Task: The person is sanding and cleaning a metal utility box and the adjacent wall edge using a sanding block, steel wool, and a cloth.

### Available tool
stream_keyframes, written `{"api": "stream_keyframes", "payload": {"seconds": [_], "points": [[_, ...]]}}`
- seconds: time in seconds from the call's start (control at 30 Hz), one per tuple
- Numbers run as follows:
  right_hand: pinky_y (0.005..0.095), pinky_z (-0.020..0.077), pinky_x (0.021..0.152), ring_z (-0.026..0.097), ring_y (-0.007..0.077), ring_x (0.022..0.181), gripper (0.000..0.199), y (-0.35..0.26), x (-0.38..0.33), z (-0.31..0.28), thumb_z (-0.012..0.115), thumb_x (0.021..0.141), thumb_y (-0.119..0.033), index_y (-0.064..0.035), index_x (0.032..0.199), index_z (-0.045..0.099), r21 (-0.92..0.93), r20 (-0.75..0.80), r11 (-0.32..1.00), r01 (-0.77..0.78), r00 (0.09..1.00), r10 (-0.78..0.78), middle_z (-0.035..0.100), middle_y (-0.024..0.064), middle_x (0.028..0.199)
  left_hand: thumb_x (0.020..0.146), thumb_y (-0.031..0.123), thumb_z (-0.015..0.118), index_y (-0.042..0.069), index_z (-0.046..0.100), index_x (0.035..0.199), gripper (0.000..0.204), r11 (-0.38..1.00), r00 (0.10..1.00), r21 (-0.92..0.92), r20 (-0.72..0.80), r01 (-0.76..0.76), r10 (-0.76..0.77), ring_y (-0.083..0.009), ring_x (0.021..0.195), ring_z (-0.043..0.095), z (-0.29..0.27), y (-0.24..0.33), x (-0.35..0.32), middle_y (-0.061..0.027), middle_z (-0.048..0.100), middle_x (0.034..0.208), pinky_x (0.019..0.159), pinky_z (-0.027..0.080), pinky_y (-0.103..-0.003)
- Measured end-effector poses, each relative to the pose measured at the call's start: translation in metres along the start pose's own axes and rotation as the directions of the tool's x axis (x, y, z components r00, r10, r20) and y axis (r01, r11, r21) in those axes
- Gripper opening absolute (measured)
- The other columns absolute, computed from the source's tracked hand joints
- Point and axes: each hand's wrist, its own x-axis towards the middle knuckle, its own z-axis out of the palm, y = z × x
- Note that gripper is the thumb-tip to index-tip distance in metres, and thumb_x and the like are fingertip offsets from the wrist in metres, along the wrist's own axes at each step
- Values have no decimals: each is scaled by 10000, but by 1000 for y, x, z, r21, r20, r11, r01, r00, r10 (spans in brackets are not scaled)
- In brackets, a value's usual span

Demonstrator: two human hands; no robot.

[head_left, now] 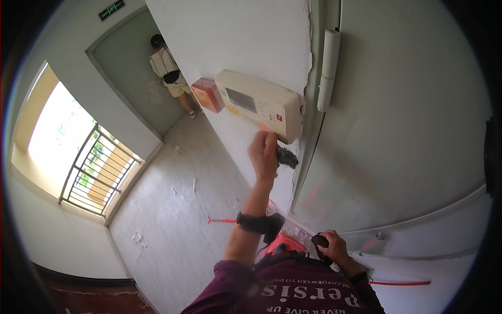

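Note:
My left hand (263, 153) is raised to the lower edge of a cream wall-mounted control panel (242, 99) with a small grey screen. Its fingers are closed around a dark grey, fuzzy steel wool pad (287, 157), which sticks out beside the knuckles. An orange patch (263, 127) shows on the panel just above the fingertips. Low by my body, my right hand (334, 247) is closed on a black object with a rounded end (320, 241); its kind is not clear. Left of the panel, a red alarm box (207, 96) is fixed to the wall.
A grey-green door (402, 125) with a white closer (328, 68) is on the right. Below me are a red plastic item (286, 243) and a red pole (400, 283). White scraps (138, 237) litter the floor. Another person (170, 68) stands by the far door; a railing (99, 170) guards the window.

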Motion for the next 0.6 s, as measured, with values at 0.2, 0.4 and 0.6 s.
{"api": "stream_keyframes", "payload": {"seconds": [0.2, 0.4, 0.6], "points": [[379, 483, 765, 596, 307, 900, 332, 3, -4, 0, 726, 682, -231, -96, 967, 623, 27, -18, 999, -24, 1000, 25, 588, 110, 946, 910, 170, 493, -12, 564, 763, 245, 977, 987, -214, -156, 7, -41, -101, 598, 491, 17, -11, -11, -42, 548, 638, 565, 400, -251], [378, 484, 760, 598, 306, 900, 330, 3, -1, 1, 728, 680, -216, -95, 968, 623, 13, 18, 1000, -27, 999, 26, 592, 108, 953, 900, 183, 494, 39, 515, 711, 238, 841, 993, -536, -45, 69, -110, -111, 484, 492, 18, -16, -14, -44, 532, 588, 462, 410, -245], [376, 487, 751, 600, 306, 895, 329, -2, 9, -2, 735, 670, -199, -104, 965, 626, 10, 12, 1000, 10, 1000, -10, 594, 105, 950, 926, 310, 468, -12, 553, 796, 358, 987, 1000, -159, 10, -5, 6, -117, 626, 501, -12, -9, 7, -48, 547, 676, 603, 404, -237]]}}
